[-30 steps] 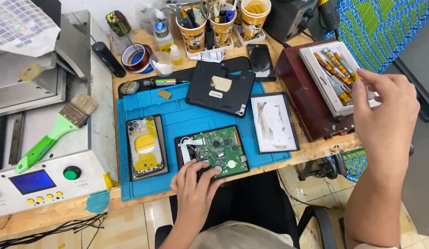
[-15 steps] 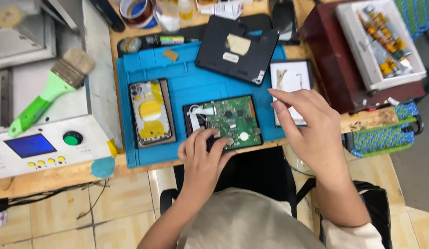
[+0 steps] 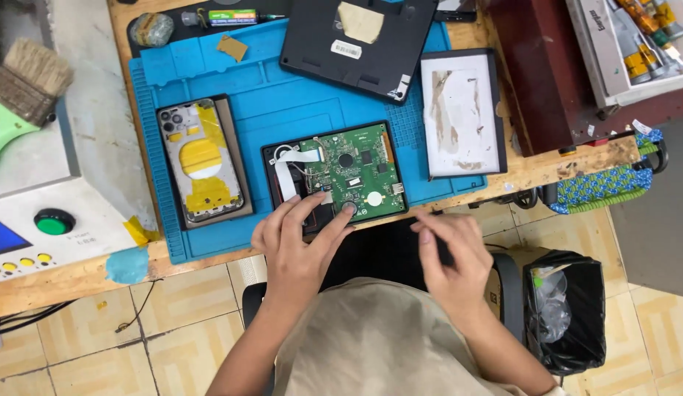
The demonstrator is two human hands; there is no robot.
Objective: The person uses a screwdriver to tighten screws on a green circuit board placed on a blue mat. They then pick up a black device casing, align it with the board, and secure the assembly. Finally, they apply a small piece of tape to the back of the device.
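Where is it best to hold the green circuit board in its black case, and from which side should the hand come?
Probably by the black case, not the bare green circuit board: fingers on the long near and far edges, from above. It lies flat on the blue mat; the left hand already rests on the near edge.

Wooden bench [image 3: 63, 282] under a blue work mat [image 3: 275, 110]

Beyond my left hand [image 3: 297, 249] I see the mat on the wood; a white control box [image 3: 55, 213] sits far left
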